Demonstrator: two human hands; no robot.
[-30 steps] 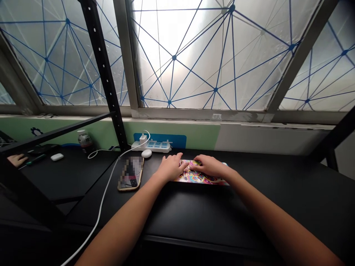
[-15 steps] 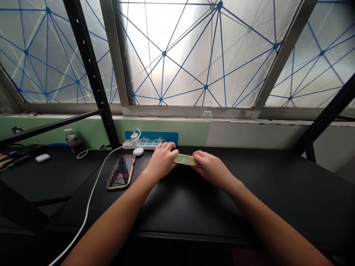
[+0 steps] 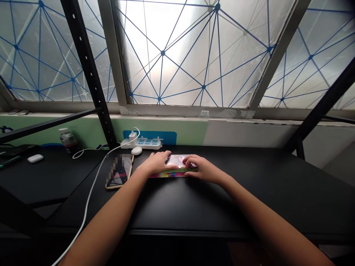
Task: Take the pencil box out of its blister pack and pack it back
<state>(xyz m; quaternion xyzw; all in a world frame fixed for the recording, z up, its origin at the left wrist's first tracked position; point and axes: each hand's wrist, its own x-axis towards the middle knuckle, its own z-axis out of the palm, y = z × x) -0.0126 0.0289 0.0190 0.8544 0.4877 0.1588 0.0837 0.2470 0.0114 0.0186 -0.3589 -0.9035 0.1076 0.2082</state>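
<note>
A flat, brightly coloured box lies on the black table in front of me. My left hand rests on its left end with the fingers curled over the top. My right hand grips its right end, fingers bent over the near edge. Both hands hold the box against the table top.
A phone on a white cable lies left of the box. Behind it stand a white power strip and a small white case. Further left are a bottle and white earbud case. A black rack post rises beside the window.
The box was lifted and tilted on edge half a second ago, showing a green side. Now it lies flat again with its colourful face up, both hands still on it.
</note>
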